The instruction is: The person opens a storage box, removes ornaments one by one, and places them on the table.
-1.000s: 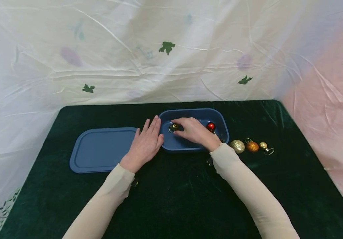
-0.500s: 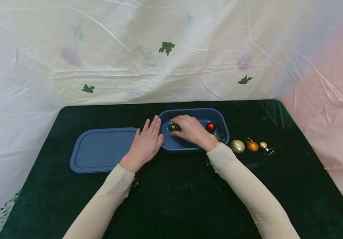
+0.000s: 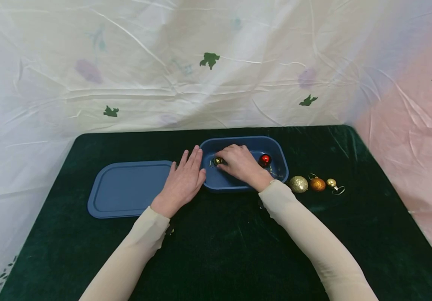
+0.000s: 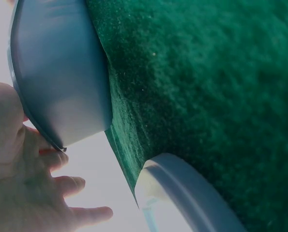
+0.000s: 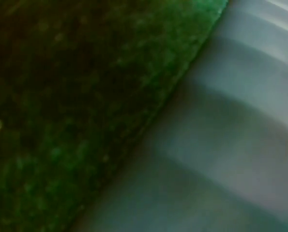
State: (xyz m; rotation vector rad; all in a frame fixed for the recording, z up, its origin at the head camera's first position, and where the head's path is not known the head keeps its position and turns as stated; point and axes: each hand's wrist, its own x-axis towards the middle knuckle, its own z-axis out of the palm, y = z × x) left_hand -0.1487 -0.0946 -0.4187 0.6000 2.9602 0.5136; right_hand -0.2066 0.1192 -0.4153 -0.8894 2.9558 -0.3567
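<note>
A blue rectangular box point(image 3: 246, 187) stands on the dark green cloth in the head view. My right hand point(image 3: 242, 165) reaches inside it and pinches a small gold Christmas bauble point(image 3: 218, 160) near the box's left end, thumb and fingers on either side. To the right of that hand, a shiny red bauble point(image 3: 265, 160) lies in the box. My left hand point(image 3: 183, 182), fingers straight, rests against the box's left rim. In the left wrist view its fingers point(image 4: 66, 186) spread beside the box wall point(image 4: 66, 72). The right wrist view shows only blurred cloth and box wall.
A flat blue lid point(image 3: 129, 190) lies left of the box, partly behind my left hand. Right of the box sit a glittery pale gold bauble point(image 3: 298, 184), an orange one point(image 3: 318, 184) and a small gold one point(image 3: 331, 182). A white patterned curtain point(image 3: 185, 83) hangs behind.
Within the box my right hand has shifted slightly left with the small gold bauble, and its thumb and fingers have drawn closer round it. My left hand has stayed in place.
</note>
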